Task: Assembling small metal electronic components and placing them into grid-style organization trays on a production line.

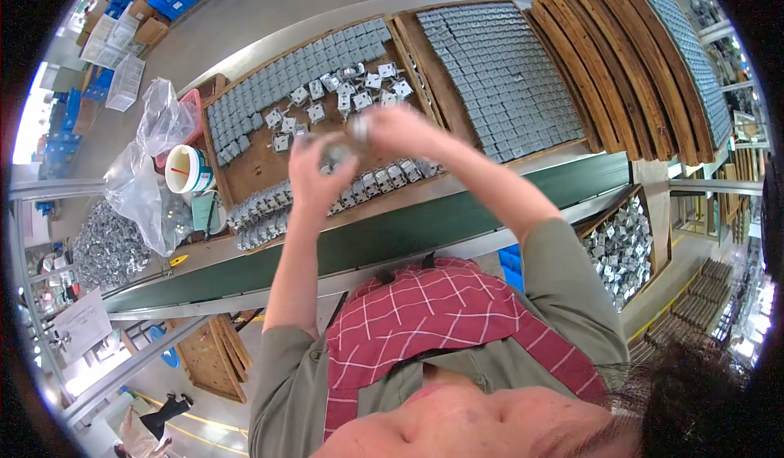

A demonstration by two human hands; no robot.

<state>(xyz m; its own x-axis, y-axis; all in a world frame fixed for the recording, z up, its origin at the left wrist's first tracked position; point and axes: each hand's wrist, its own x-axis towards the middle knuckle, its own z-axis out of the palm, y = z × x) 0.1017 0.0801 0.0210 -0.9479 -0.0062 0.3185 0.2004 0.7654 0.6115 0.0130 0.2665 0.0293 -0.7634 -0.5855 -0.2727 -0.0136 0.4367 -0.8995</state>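
Observation:
My left hand [318,172] is curled around a small grey metal part [333,156] above the wooden tray [253,171]. Just beside it, my right hand [396,131] is smeared by motion, with its fingers closed at another small silvery part [360,126]. Loose metal parts [345,95] lie scattered in the tray beyond my hands. Tight rows of grey parts [286,66] fill the tray's far side. Along its near side, more metal parts [367,184] stand lined up, partly hidden by my left hand.
A second tray of grey parts [506,82] adjoins on the right, beside stacked wooden trays [588,66]. At left are a white bucket [189,170], clear plastic bags [143,180] and a heap of small metal pieces [106,246]. A green edge strip [457,213] runs before me.

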